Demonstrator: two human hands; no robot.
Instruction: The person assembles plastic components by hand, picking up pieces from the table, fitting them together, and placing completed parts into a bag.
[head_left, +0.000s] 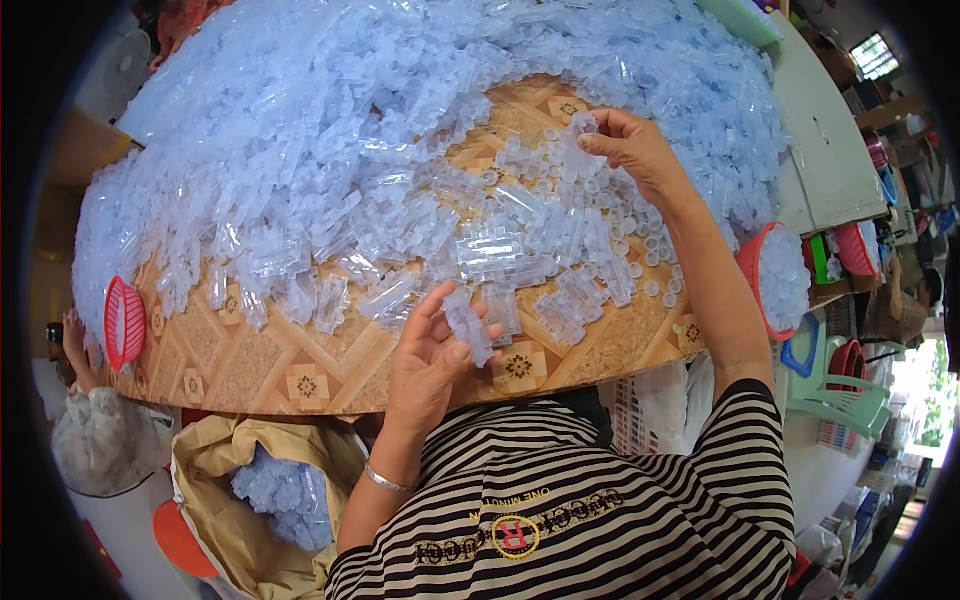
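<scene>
Near the table's front edge, my left hand (428,362) is closed on a clear plastic piece (466,328), long and ridged, gripped between thumb and fingers. Farther off to the right, my right hand (637,150) pinches another clear plastic piece (580,150) between thumb and forefinger. Part of it is hard to make out against the things behind it. Loose clear strip-like pieces (490,252) lie on the table between my hands. Small round clear plastic caps (652,243) are scattered beneath my right forearm.
A large heap of bluish clear plastic pieces (300,130) covers the patterned table (250,365). Red baskets stand at the left edge (124,322) and right edge (765,285). Below the front edge, an open brown sack (205,470) holds more pieces. Another person's hand (75,340) shows far left.
</scene>
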